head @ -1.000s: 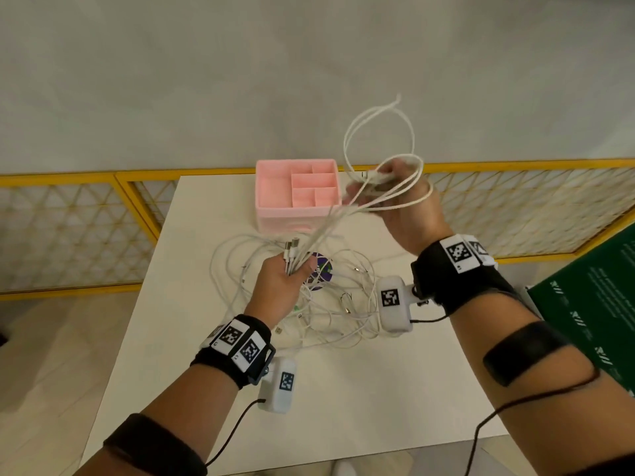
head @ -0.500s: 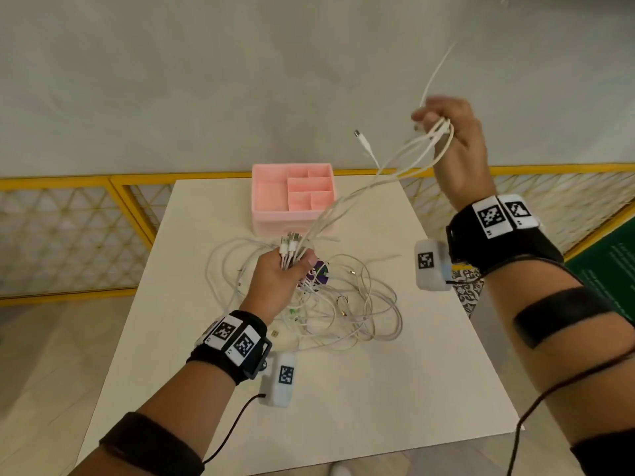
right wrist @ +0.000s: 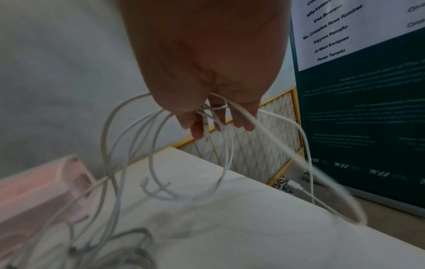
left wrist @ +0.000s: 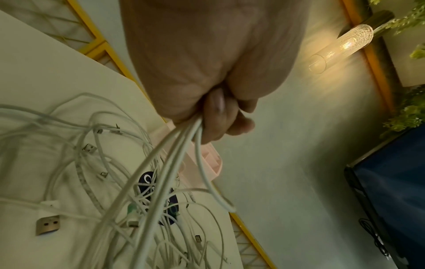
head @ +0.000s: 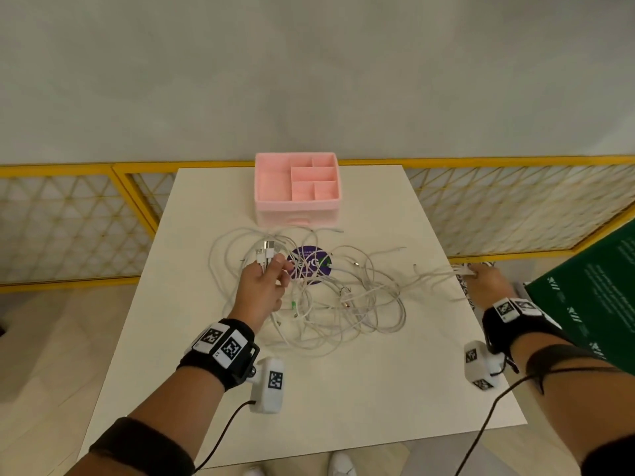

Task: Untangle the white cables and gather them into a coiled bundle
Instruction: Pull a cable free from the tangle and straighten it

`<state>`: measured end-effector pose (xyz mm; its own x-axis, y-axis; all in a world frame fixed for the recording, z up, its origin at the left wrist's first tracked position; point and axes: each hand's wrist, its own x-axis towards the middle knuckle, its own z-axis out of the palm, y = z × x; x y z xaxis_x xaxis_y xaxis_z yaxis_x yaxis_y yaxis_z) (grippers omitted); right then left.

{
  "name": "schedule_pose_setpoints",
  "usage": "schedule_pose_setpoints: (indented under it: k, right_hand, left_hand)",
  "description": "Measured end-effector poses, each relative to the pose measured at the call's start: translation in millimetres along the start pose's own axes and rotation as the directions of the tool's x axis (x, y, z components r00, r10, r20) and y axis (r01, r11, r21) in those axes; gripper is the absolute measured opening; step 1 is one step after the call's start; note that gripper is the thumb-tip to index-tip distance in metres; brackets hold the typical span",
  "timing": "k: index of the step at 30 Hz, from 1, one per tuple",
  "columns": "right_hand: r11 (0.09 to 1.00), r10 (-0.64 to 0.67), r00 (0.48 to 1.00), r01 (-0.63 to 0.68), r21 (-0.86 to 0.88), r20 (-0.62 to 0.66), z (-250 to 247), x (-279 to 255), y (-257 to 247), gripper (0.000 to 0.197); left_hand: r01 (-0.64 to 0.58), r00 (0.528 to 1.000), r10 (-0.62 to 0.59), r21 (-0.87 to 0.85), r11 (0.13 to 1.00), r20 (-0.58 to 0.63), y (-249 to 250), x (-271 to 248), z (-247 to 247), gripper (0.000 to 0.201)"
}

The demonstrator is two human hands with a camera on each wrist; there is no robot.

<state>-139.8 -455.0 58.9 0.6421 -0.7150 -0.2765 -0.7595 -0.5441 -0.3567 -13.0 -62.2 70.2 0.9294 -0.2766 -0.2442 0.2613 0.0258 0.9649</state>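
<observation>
A tangle of white cables [head: 343, 304] lies spread over the middle of the white table [head: 343, 400]. My left hand [head: 264, 286] hovers above its left part and grips a bunch of cable ends, whose plugs [head: 266, 254] stick up past the fingers. In the left wrist view the strands [left wrist: 170, 163] run down from my fist [left wrist: 220, 116] into the pile. My right hand [head: 481, 278] is low at the table's right edge, fingers curled round several cable loops [right wrist: 184, 145] that sag toward the table.
A pink compartment box [head: 297, 188] stands at the table's far edge, just behind the tangle. A purple round sticker [head: 311, 264] shows under the cables. A yellow mesh fence [head: 515, 207] runs behind the table, and a green board [head: 591, 304] leans at the right.
My right hand has swung down from high above the table to the table's right edge, drawing its cables out sideways. The left hand has stayed put with the plug ends.
</observation>
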Motion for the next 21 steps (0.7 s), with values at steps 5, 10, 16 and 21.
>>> schedule_pose_setpoints:
  k: [5,10,16,21]
  right_hand:
    - [0.955,0.037,0.943,0.064,-0.291,0.329,22.3,-9.0,-28.5,0.085]
    - [0.877,-0.456,0.821,0.479,0.020,0.343,32.0,-65.9,-136.2,0.091]
    - [0.604,-0.797,0.462,0.620,0.501,0.389,83.2,-144.9,-215.2,0.035]
    - [0.602,-0.798,0.523,0.688,0.405,0.298,104.4,-144.0,-196.6,0.043]
  left_hand:
    - [0.050,0.999,-0.052,-0.079,0.996,-0.015,2.3,0.3,8.9,0.039]
    - [0.069,0.997,-0.076,-0.205,0.976,-0.023,10.3,1.0,20.1,0.041]
    - [0.023,0.998,-0.048,-0.500,0.865,-0.038,39.7,-2.6,15.3,0.041]
    - [-0.041,0.997,-0.003,-0.564,0.825,-0.077,59.4,4.0,-19.6,0.043]
